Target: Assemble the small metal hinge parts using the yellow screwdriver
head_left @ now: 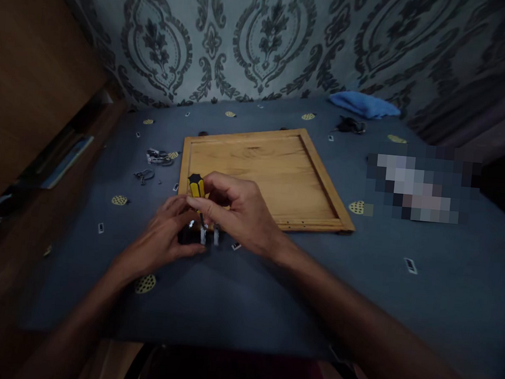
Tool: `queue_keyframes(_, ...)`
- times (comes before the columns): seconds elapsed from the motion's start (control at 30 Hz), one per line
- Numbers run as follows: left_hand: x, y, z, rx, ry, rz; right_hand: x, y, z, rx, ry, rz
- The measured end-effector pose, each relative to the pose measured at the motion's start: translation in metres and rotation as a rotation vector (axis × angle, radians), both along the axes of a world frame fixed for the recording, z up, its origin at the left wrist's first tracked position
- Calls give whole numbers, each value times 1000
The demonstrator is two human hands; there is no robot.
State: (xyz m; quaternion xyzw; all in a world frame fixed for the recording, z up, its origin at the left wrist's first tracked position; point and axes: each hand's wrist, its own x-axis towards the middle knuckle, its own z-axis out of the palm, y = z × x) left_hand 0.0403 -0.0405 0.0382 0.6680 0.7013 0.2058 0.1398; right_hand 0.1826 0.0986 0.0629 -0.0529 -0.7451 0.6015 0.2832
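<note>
A yellow-and-black screwdriver [197, 187] stands nearly upright in my right hand [244, 212], its handle pinched between thumb and fingers. Its tip points down at a shiny metal hinge [204, 235] by the near left corner of a framed wooden cabinet door [327, 190]. Curled around the hinge from the left is my left hand [164, 232], closed, with the thumb low along the near side. My fingers partly hide the hinge and that corner. The door lies flat on the table.
Left of the door, loose metal hinges [159, 157] lie on the dark blue patterned tablecloth [269, 297]. A blue cloth [363, 105] and a small black object [350, 125] are at the back right. A blurred-out item [416, 183] lies at the right. Wooden furniture [37, 70] borders the left.
</note>
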Motion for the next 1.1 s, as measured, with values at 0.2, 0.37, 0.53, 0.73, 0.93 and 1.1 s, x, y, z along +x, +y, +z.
queue_keyframes(0.2, 0, 0, 1, 0, 8, -8, 0, -1, 0, -99, -25, 32)
queue_keyframes(0.37, -1, -1, -1, 7, 4, -10, 2, 3, 3, -63, -17, 135)
queue_keyframes(0.53, -2, -2, -3, 6, 12, -6, 2, 5, 5, -31, -39, 177)
queue_keyframes(0.73, 0, -1, 0, -7, 6, 7, 3, 2, 5, -74, -54, 175)
queue_keyframes(0.93, -1, -2, -2, 25, -6, -1, 1, 1, 1, -45, -23, 151)
queue_keyframes(1.1, -2, -3, -3, 14, 1, -4, 0, 0, 0, -68, 0, 171)
